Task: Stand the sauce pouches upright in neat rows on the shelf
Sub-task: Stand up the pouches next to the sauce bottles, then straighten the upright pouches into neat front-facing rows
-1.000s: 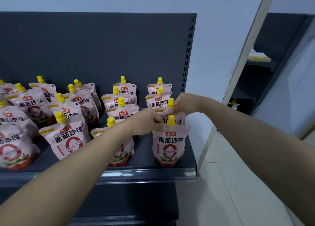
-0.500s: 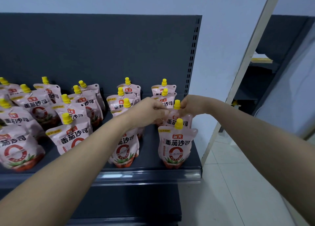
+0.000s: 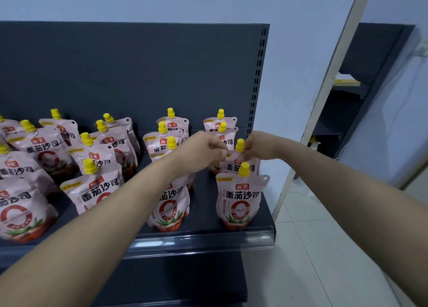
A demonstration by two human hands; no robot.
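Several pink sauce pouches with yellow caps stand on a dark grey shelf (image 3: pixel 208 239). In the rightmost column, the second pouch from the front (image 3: pixel 240 166) is held at its top by both hands. My left hand (image 3: pixel 203 151) pinches its upper left corner. My right hand (image 3: pixel 254 145) pinches it beside the yellow cap (image 3: pixel 240 144). In front of it stands an upright pouch (image 3: pixel 238 202) at the shelf edge. Two more pouches (image 3: pixel 220 121) stand behind. The column to the left (image 3: pixel 169 204) is partly hidden by my left arm.
More pouches (image 3: pixel 44 149) fill the shelf to the left, some leaning. The dark back panel (image 3: pixel 139 70) rises behind them. Right of the shelf are a white wall, a slanted post (image 3: pixel 324 98), tiled floor (image 3: pixel 324 248) and another dark shelf unit (image 3: pixel 361 79).
My left hand moved from the front pouch up to the second pouch's top, joining the right hand there. The view shifted slightly closer.
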